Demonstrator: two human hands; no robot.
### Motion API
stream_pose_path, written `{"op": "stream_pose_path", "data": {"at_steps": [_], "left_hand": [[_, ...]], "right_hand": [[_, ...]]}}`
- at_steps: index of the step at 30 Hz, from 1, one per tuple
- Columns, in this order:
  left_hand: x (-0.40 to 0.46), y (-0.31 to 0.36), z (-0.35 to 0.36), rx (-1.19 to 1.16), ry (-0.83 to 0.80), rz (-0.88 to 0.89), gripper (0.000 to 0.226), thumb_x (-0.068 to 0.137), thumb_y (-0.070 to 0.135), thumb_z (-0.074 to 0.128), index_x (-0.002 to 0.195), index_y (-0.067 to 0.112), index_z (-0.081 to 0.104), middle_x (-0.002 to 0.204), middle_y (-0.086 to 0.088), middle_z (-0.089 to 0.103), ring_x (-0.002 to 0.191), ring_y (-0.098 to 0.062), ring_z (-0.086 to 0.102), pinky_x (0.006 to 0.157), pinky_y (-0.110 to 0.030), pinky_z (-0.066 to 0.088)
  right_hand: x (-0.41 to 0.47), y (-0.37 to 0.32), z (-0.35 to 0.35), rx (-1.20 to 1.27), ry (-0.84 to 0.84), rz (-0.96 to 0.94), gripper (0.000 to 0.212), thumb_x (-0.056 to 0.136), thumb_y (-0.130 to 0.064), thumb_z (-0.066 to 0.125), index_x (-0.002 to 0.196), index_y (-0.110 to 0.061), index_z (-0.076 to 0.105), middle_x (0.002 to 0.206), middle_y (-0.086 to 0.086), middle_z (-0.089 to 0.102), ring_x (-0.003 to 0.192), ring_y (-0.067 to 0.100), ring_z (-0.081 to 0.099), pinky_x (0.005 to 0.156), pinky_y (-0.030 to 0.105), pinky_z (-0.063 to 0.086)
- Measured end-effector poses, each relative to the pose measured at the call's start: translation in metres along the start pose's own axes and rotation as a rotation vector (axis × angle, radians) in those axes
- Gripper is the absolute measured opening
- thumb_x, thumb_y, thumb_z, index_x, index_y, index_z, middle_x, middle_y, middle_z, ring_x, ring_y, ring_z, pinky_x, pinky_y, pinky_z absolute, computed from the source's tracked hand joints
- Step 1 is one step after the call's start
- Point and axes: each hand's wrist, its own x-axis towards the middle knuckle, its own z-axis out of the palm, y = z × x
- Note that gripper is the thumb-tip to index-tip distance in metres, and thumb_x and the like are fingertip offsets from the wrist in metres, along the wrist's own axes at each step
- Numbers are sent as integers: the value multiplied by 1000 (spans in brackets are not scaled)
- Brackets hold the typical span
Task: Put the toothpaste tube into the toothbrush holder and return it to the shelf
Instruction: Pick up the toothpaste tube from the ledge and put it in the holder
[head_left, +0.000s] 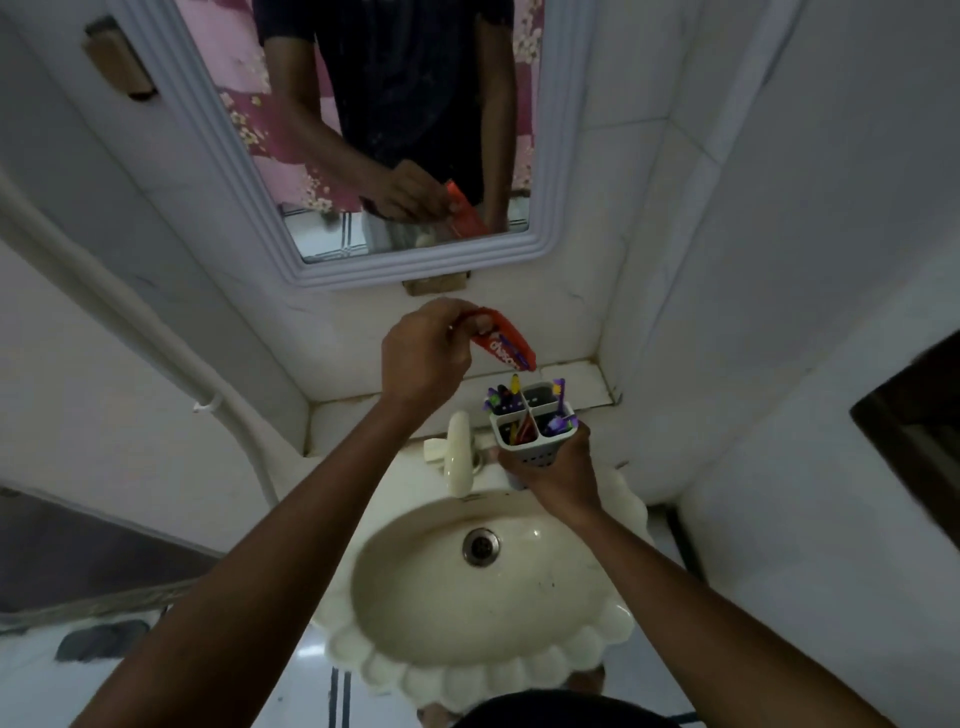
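Note:
My left hand (423, 353) grips the flat end of a red toothpaste tube (506, 345), which hangs tilted with its cap end pointing down and right, just above the holder. The white toothbrush holder (532, 431) has four compartments with several coloured toothbrushes in them. My right hand (558, 470) clasps the holder from below and holds it over the back right of the sink. The tube's tip is a little above and left of the holder's back compartments, not touching it. The tiled shelf (587, 387) lies behind the holder against the wall.
A cream scalloped sink (363, 597) with a drain is below my arms, and its cream tap (458, 460) stands just left of the holder. A framed mirror (322, 260) hangs on the wall above. A white pipe (156, 338) runs down at the left.

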Motion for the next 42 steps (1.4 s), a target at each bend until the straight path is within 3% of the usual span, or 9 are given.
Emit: {"op": "stream_pose_path", "data": {"at_steps": [5,8,13,16,22,28,30,35,42], "left_hand": [[-5,5,30,138,-135,102,18,103,29,63,108,24,79,101,7,78,85,-18,73,64,-31,54],[-2,6,50,183,-234,83,23,105,35,58,109,25,78,103,6,77,89,-20,73,66,-35,56],[-6,0,76,202,-413,-8,26,106,32,56,119,21,76,102,-2,81,91,-28,75,79,-38,54],[-10,-3,88,247,-463,-28,27,106,34,55,119,25,76,101,0,80,96,-28,71,96,-45,43],[-14,-2,105,320,-533,-74,28,101,25,54,109,25,81,103,3,80,106,-27,65,95,-46,30],[-17,-7,100,275,-451,-84,26,100,29,60,121,23,74,104,4,80,112,-25,63,104,-51,32],[-23,-10,98,258,-454,-66,22,102,28,59,117,23,74,101,4,79,108,-25,65,105,-51,32],[-34,-14,84,30,-327,-183,18,101,27,60,112,26,74,103,11,80,102,-15,71,96,-41,32],[-53,-38,47,-73,-175,-335,25,100,45,58,115,32,72,102,14,77,102,-10,73,107,-53,46]], "right_hand": [[-19,-17,6,1,7,-14,134,41,-78,109,151,-35,44,141,-13,72,126,9,75,99,42,69],[-19,-16,5,-10,8,-16,138,40,-82,106,153,-36,42,144,-13,68,129,12,73,100,44,69],[-18,-19,-1,-11,-2,-12,129,42,-78,108,148,-35,48,138,-12,72,121,11,77,88,43,72],[-19,-20,-2,-27,-11,-3,131,42,-78,109,149,-36,47,138,-11,71,122,13,77,84,43,73],[-17,-17,-3,-36,-5,-14,134,41,-80,107,151,-36,45,139,-12,71,122,11,77,88,42,72],[-21,-22,-4,-42,-12,-6,140,42,-82,106,155,-31,40,144,-10,66,127,11,73,96,40,71],[-23,-24,-6,-43,-20,0,141,42,-81,106,155,-30,40,143,-10,66,127,10,72,96,38,70],[-22,-19,-8,-51,-25,4,150,36,-75,111,157,-37,31,146,-11,64,130,18,72,95,48,71],[-26,-41,-10,-89,38,-50,132,51,-64,108,161,-35,42,145,-9,69,130,20,70,103,42,64]]}}
